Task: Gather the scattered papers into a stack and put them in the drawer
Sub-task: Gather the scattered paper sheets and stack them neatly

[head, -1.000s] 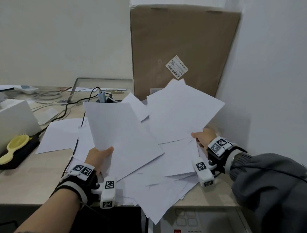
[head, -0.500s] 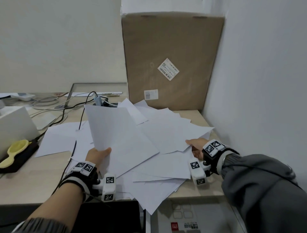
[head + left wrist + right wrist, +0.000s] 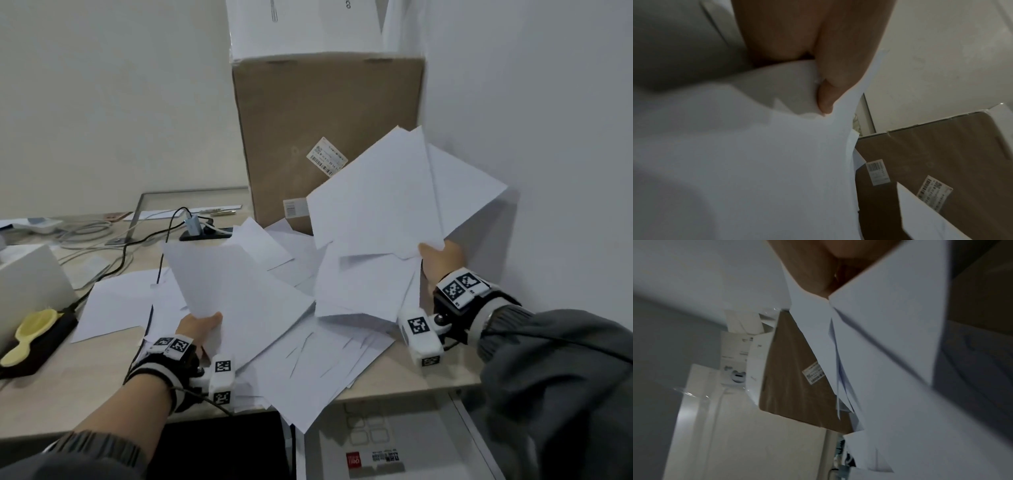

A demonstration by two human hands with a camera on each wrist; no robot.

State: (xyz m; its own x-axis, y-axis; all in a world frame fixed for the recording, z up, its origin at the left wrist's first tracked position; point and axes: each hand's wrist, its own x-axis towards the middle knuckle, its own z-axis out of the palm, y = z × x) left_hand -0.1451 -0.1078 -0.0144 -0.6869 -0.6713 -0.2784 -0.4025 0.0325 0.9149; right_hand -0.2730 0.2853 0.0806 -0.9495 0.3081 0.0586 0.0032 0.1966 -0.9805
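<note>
White paper sheets (image 3: pixel 329 349) lie scattered and overlapping across the desk (image 3: pixel 68 394), some hanging over its front edge. My left hand (image 3: pixel 200 325) grips the lower corner of a few lifted sheets (image 3: pixel 233 291), the thumb on top; in the left wrist view the fingers (image 3: pixel 838 78) pinch the paper edge (image 3: pixel 756 162). My right hand (image 3: pixel 440 260) holds a fanned bunch of sheets (image 3: pixel 387 192) raised in front of the cardboard box, seen from below as paper (image 3: pixel 890 345) in the right wrist view. A white drawer unit top (image 3: pixel 394 452) shows below the desk edge.
A tall cardboard box (image 3: pixel 322 120) stands at the back against the right wall, a white box (image 3: pixel 308 27) on top. Cables and a power strip (image 3: pixel 205 233) lie behind the papers. A white box (image 3: pixel 27 277) and a yellow brush (image 3: pixel 29 329) on a black pad sit at left.
My right hand dropped to the desk half a second ago and has now lifted a bunch of sheets up and to the right. The left hand keeps its sheets, barely moved.
</note>
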